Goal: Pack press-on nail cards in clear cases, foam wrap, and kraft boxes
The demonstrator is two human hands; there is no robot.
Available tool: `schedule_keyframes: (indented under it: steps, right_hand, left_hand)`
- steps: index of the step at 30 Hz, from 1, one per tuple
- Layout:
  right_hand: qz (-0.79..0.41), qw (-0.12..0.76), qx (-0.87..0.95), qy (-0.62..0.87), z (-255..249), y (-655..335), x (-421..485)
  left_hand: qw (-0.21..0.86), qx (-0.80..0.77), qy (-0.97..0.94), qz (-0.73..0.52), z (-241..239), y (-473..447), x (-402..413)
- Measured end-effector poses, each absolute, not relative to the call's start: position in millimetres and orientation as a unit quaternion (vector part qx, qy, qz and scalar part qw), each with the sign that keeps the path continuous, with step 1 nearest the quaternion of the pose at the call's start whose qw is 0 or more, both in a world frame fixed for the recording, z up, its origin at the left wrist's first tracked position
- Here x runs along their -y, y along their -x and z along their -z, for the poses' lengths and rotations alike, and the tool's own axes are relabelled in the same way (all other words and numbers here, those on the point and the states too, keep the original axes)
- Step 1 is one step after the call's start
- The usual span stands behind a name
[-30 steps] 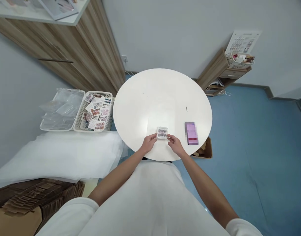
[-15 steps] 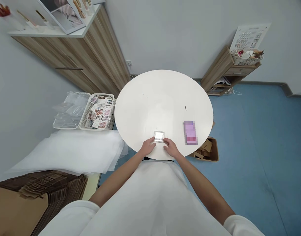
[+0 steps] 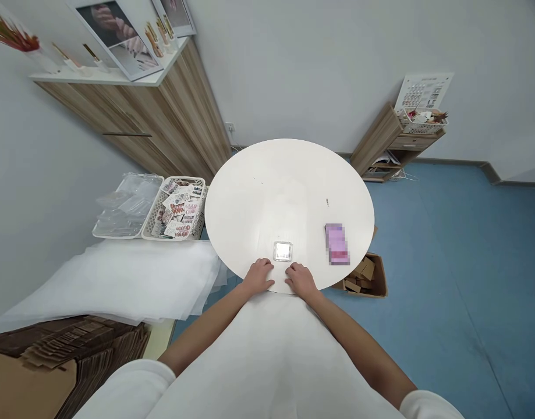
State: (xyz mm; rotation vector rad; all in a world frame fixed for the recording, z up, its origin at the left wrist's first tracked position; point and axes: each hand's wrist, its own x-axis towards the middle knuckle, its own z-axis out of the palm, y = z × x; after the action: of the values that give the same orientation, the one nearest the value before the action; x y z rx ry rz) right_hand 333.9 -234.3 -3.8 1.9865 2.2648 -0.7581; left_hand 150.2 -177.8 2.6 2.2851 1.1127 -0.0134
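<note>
A small clear rectangular case with a bright, shiny middle lies flat near the front edge of the white oval table. Just below its left side my left hand rests on the tabletop, fingers a little bent and thumb apart, with nothing held. My right hand lies the same way below the case's right side, also holding nothing. Neither hand touches the case. To the right, a blurred purple and pink rectangular object sits on the table.
White baskets stand left of the table, one with nail-tip cards, the other with clear plastic pieces. White sheets lie over stacked folded cardboard. An open carton sits on the floor at right. Wooden cabinets line the wall.
Both hands have let go of the clear case's sides and drawn back toward my body. The case stays at its place on the table. The whole view has shifted slightly.
</note>
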Motion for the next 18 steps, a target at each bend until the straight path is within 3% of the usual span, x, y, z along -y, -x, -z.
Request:
schedule_keyframes:
  steps: [11, 18]
  right_hand:
    - [0.328, -0.101, -0.640, -0.687, -4.9, -338.7, 232.7]
    - [0.259, -0.106, -0.684, -0.674, -7.6, -343.3, 245.3]
  left_hand:
    - [0.207, -0.415, -0.886, 0.022, -8.3, -156.0, 180.8]
    - [0.200, -0.427, -0.882, 0.029, -2.5, -158.7, 180.2]
